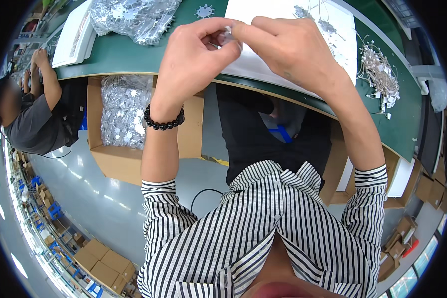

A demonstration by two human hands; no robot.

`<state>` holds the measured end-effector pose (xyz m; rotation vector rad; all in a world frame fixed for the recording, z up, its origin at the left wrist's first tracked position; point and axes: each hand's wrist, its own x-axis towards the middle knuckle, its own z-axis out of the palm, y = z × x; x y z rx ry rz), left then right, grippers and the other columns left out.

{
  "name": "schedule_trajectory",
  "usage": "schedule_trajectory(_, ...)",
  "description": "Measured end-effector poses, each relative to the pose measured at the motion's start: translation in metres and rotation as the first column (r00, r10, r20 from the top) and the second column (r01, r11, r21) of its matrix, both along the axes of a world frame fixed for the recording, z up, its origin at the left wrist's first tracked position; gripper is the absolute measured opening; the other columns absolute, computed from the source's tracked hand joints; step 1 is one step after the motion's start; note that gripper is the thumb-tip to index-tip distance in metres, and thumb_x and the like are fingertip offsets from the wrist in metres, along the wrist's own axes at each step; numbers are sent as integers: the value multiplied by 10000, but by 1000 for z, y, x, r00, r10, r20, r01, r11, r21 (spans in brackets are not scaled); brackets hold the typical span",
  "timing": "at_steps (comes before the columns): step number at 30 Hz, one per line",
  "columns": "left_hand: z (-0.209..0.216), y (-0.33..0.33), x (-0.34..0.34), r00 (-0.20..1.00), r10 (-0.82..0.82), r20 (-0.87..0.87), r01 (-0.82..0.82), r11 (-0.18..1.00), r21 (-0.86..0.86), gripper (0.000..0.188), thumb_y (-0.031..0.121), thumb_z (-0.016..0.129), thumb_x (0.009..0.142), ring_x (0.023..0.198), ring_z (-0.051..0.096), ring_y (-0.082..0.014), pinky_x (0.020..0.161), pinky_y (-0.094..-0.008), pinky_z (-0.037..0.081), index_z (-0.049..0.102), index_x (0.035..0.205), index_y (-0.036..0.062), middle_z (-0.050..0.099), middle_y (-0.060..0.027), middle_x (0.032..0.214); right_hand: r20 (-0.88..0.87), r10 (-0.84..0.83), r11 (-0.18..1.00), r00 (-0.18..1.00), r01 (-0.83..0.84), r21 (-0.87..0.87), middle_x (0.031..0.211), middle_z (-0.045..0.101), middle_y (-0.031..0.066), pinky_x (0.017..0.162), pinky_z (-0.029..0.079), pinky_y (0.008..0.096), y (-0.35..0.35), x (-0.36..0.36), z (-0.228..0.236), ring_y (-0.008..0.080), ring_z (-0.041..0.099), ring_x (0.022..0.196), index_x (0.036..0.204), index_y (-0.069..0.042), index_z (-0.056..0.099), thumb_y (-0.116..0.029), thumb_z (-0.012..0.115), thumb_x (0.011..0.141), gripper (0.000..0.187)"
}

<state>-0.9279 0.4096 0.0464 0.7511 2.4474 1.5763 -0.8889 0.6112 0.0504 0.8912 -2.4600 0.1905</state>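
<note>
My left hand (191,59) and my right hand (295,52) meet above the near part of the workbench. Between their pinched fingertips is a small shiny, silvery piece (228,34), mostly hidden by the fingers, so its kind cannot be made out. Under my hands lies a white sheet (263,67). Several small metal parts with thin wires (328,27) rest on it beyond my right hand. A flat metal disc with pointed teeth (204,11) lies on the green bench top, beyond my left hand.
A clear bag of toothed metal discs (134,20) sits at the bench's far left, beside a white tray (76,37). Wired parts (380,74) are heaped at the right. Below the edge stands a cardboard box (116,161) of bagged discs. Another person (35,119) works at left.
</note>
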Motion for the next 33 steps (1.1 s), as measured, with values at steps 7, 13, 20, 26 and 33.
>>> schedule_trajectory(7, 2, 9, 8, 934, -195, 300, 28, 875, 483, 246, 43, 672, 872, 738, 658, -132, 617, -212, 521, 731, 1089, -55, 702, -71, 819, -54, 128, 906, 990, -139, -401, 861, 678, 27, 515, 390, 240, 11, 4, -13, 121, 509, 573, 1131, -63, 677, -6, 694, 889, 250)
schedule_trajectory(13, 0, 16, 27, 912, -159, 379, -46, 877, 478, 204, 87, 698, 919, 707, 671, -138, 642, -211, 558, 722, 1046, -70, 718, -86, 855, 379, 163, 771, 911, 122, -625, 921, 674, 49, 545, 344, 202, 13, 30, -5, 85, 437, 605, 1198, -47, 660, -51, 695, 884, 316)
schedule_trajectory(20, 3, 26, 26, 892, -202, 405, -16, 879, 476, 165, 109, 722, 926, 732, 650, -110, 649, -218, 565, 742, 1006, -33, 728, -77, 862, 490, 137, 671, 861, 283, -685, 917, 648, 51, 548, 336, 212, 11, 41, -1, 87, 418, 627, 1247, -28, 656, -64, 722, 865, 390)
schedule_trajectory(26, 6, 32, 26, 843, -291, 453, 28, 864, 503, 157, 145, 745, 909, 679, 576, -90, 600, -203, 492, 749, 931, -11, 697, -55, 798, 462, 51, 737, 885, 279, -616, 1021, 679, 83, 591, 391, 231, 19, 45, -4, 134, 508, 713, 1249, -4, 640, -73, 733, 892, 374)
schedule_trajectory(33, 13, 31, 31, 879, -180, 442, 66, 963, 260, 218, 226, 735, 932, 691, 540, -65, 620, -183, 436, 748, 937, 9, 680, -20, 804, 206, 167, 797, 964, -9, -603, 1048, 690, 64, 571, 403, 233, 30, 39, -14, 131, 507, 681, 1183, -12, 666, -73, 765, 863, 340)
